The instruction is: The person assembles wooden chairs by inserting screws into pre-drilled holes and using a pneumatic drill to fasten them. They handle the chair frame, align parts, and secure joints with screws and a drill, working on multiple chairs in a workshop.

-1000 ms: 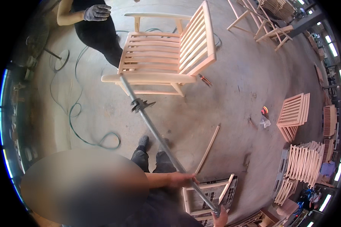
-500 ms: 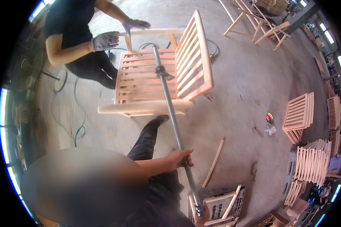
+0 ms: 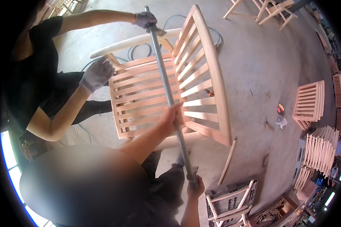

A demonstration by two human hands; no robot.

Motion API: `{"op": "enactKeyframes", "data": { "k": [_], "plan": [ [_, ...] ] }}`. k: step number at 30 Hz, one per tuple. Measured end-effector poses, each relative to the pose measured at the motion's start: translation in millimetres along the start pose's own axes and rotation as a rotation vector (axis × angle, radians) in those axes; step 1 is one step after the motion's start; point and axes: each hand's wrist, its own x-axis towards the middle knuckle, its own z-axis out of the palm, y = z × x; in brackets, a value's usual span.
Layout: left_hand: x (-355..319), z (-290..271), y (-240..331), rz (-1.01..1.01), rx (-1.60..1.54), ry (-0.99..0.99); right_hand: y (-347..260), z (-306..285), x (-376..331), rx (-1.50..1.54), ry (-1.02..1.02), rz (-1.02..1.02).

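A long grey metal bar clamp (image 3: 165, 75) runs over a wooden armchair (image 3: 144, 98) with a slatted seat and back. My left hand (image 3: 173, 116) is closed round the clamp's bar, above the near side of the seat. At the bar's near end, my right hand (image 3: 195, 187) grips the clamp beside its jaw (image 3: 192, 172). A co-worker's gloved hand (image 3: 146, 19) holds the far end, next to the other jaw (image 3: 159, 31). The co-worker's other gloved hand (image 3: 97, 73) is half curled near the front of the far armrest (image 3: 119, 46).
A thin wooden strip (image 3: 227, 160) lies on the floor at right, above a dark pallet (image 3: 250, 193) bearing wooden frame parts. Slatted panels (image 3: 310, 100) and stacked curved pieces (image 3: 322, 149) stand farther right. A hose (image 3: 138, 51) coils behind the chair. A blurred oval covers the lower left.
The bar has moved away from me over the chair, with my hands farther forward. A jaw formerly mid-bar now sits near the far end, where the co-worker has taken hold.
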Motion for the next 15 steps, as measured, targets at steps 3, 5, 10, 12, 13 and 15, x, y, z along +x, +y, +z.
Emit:
{"op": "enactKeyframes", "data": {
  "k": [3, 5, 10, 12, 13, 15],
  "plan": [
    [27, 19, 44, 0.131, 0.076, 0.007, -46, 21, 38, -0.017, -0.030, 0.020],
    [46, 29, 69, 0.193, 0.106, 0.021, -78, 30, 62, -0.086, -0.042, 0.042],
    [86, 38, 75, 0.193, 0.087, 0.102, -94, 42, 83, -0.147, -0.022, 0.154],
    [102, 33, 66, 0.191, 0.089, 0.100, -85, 40, 91, -0.209, -0.030, 0.151],
    [104, 36, 65, 0.188, 0.079, 0.084, -82, 43, 97, -0.224, -0.012, 0.134],
    [115, 27, 57, 0.226, 0.075, 0.039, -77, 38, 98, -0.155, -0.001, 0.138]
  ]
}}
